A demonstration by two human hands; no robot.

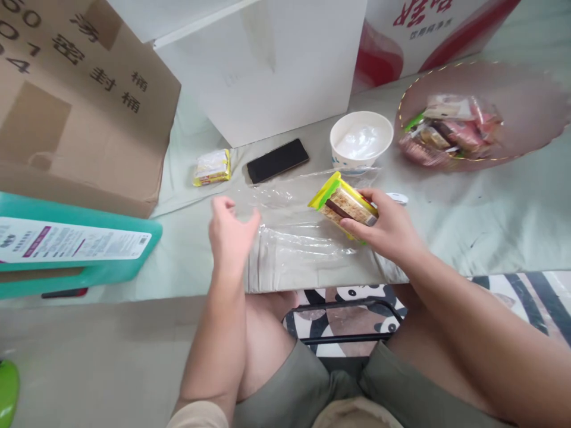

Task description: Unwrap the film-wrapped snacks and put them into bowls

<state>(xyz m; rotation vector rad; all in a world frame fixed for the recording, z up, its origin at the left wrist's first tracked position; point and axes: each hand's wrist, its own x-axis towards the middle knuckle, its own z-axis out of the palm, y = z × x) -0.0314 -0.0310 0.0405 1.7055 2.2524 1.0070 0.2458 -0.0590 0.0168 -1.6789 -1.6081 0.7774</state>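
Holds a yellow and green snack pack (350, 205) in the right hand (389, 226), clamped with the thumb on the near side and the fingers on the far side. Tips the pack a bit, with one end pointing up and to the left. Has the left hand (232, 232) well apart from the pack, off to its left, with a wide gap between thumb and fingers. Cannot tell if the left hand touches the clear plastic (303, 246), wrinkly and shiny, just beside it. Has this plastic spread under the pack, on a pale green cloth (504, 226).

Shows a small white thing (397, 198) just past the right hand, partly hidden. Behind the pack, has a white bowl (338, 153) with more clear plastic in it. To the left of the bowl, has a black phone (279, 160) lying flat, and then a small yellow pack (213, 167). To the right, has a big pink bowl (530, 113) with a gold edge and a heap of little packets (464, 128) inside.

Farther back, has a white box (267, 71) next to a red and white box (423, 35). On the far left, has a brown cardboard box (84, 137) behind a teal container (149, 241). Below the table, shows a panda mat (348, 330).
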